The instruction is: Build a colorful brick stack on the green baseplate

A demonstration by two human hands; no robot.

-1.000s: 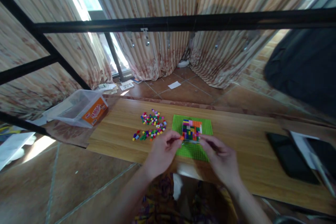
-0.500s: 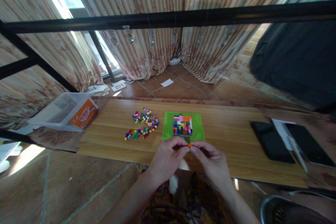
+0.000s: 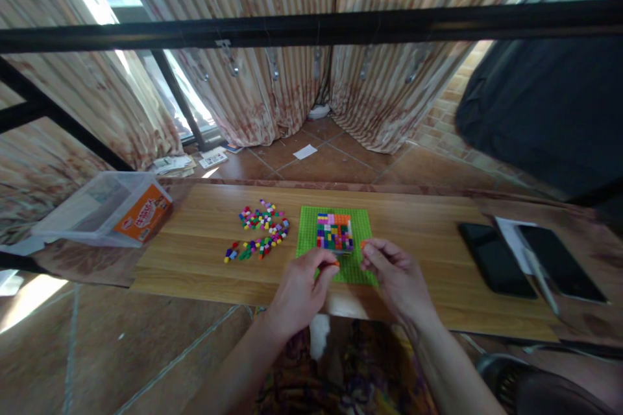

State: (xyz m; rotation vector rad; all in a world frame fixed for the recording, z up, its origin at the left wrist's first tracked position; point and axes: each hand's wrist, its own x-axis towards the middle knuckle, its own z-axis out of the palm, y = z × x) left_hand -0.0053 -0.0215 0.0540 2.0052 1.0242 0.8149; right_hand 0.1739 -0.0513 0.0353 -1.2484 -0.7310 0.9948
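A green baseplate (image 3: 361,224) lies on the wooden board, bearing a square block of many-coloured toy bricks (image 3: 334,232). My left hand (image 3: 304,282) is over the plate's near left corner, thumb and forefinger pinching a small orange brick (image 3: 336,264). At the plate's right edge, my right hand (image 3: 395,272) pinches another small orange brick (image 3: 363,244) between its fingertips. The two hands are apart. Left of the plate, loose coloured bricks (image 3: 265,224) are scattered in a curved heap.
A clear plastic box (image 3: 97,214) with an orange label stands at the left end of the wooden board (image 3: 195,240). Toward the right lie a dark tablet (image 3: 494,259), a second dark device (image 3: 564,262) and a pen (image 3: 541,279). A black bar (image 3: 311,29) crosses above.
My hands were together at one orange piece. Now they have parted, each with an orange brick; the right moved up and right to the plate's edge. The view has shifted slightly.
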